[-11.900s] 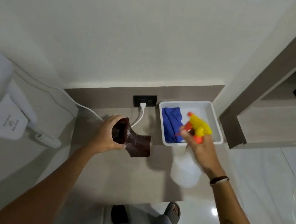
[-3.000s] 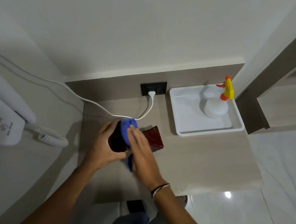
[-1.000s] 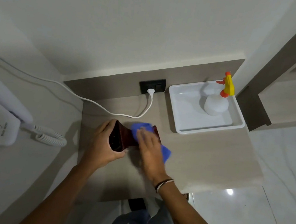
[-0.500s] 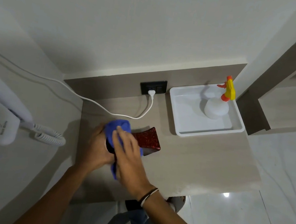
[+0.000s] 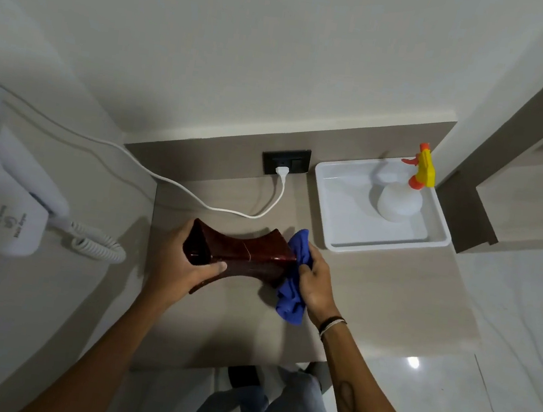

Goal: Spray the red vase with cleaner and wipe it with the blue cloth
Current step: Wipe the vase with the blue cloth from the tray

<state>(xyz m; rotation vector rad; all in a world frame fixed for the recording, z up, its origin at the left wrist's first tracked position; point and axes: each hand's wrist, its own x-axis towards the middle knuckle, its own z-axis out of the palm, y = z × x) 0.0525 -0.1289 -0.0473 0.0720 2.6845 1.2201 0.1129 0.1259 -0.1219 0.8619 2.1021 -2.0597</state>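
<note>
The dark red vase [image 5: 246,254] lies on its side above the small wooden table [image 5: 372,295]. My left hand [image 5: 179,263] grips its open mouth end at the left. My right hand [image 5: 316,284] holds the bunched blue cloth [image 5: 290,298] against the vase's base at the right. The white spray bottle [image 5: 398,205], with a yellow and orange trigger head, stands upright in the white tray [image 5: 341,215] at the back right, apart from both hands.
A black wall socket [image 5: 285,165] holds a white plug, and its cord [image 5: 195,196] runs left across the table's back. A white wall-mounted hair dryer [image 5: 4,205] with a coiled lead hangs at the left. Wooden shelving [image 5: 541,193] stands at the right.
My right hand has slid the blue cloth from the vase's mouth end to its base at the right. The vase is now lifted and turned more level. The left hand keeps its hold.
</note>
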